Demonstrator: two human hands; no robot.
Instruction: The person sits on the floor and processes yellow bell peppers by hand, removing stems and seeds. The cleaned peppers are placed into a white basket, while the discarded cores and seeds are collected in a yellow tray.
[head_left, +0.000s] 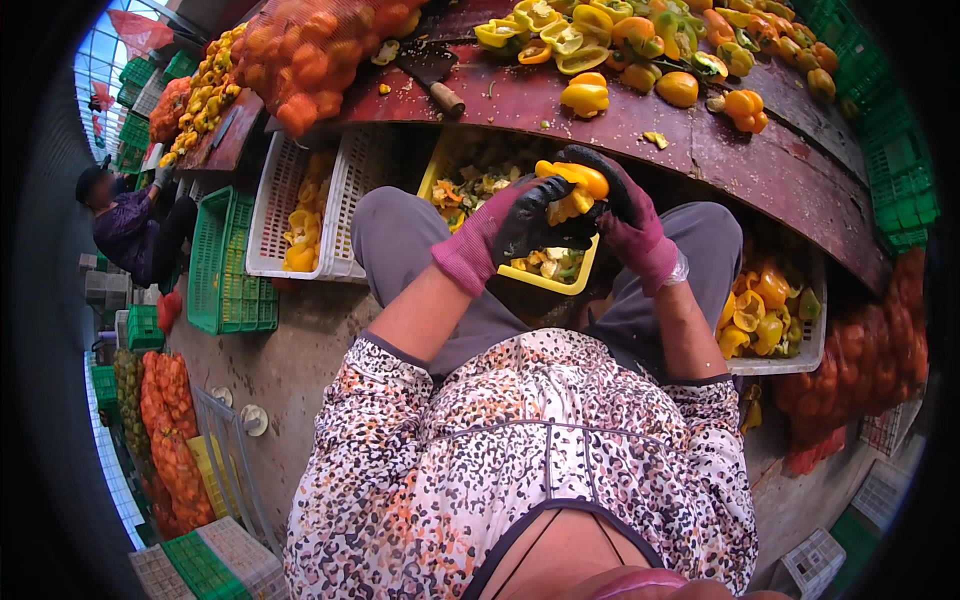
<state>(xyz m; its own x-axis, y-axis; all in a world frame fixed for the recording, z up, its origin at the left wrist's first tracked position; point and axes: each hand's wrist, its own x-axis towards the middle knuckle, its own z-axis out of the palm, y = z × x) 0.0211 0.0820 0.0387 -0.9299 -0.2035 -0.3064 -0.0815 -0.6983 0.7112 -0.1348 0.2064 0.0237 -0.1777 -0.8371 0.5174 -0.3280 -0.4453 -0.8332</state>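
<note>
Both my hands wear pink gloves with black coated palms and fingers. Between them, above a yellow plastic crate (587, 270) of pepper scraps, they hold a yellow-orange bell pepper (576, 182). My left hand (525, 221) grips its left and lower side; my right hand (626, 210) has its fingers over the right side. Whether the pepper is whole or split is hard to tell. On the red board table (517, 97) ahead lie halved yellow and green peppers (577, 37) and, nearer, a yellow pepper (585, 95). A wooden-handled knife (448, 98) rests at the table's left part.
A mesh sack of orange peppers (307, 60) bulges over the table's left end. White crates (259, 225) with yellow peppers and a green crate (225, 262) stand left; another white crate (814, 345) of peppers stands right, beside red sacks (862, 360). A co-worker (131, 217) sits far left.
</note>
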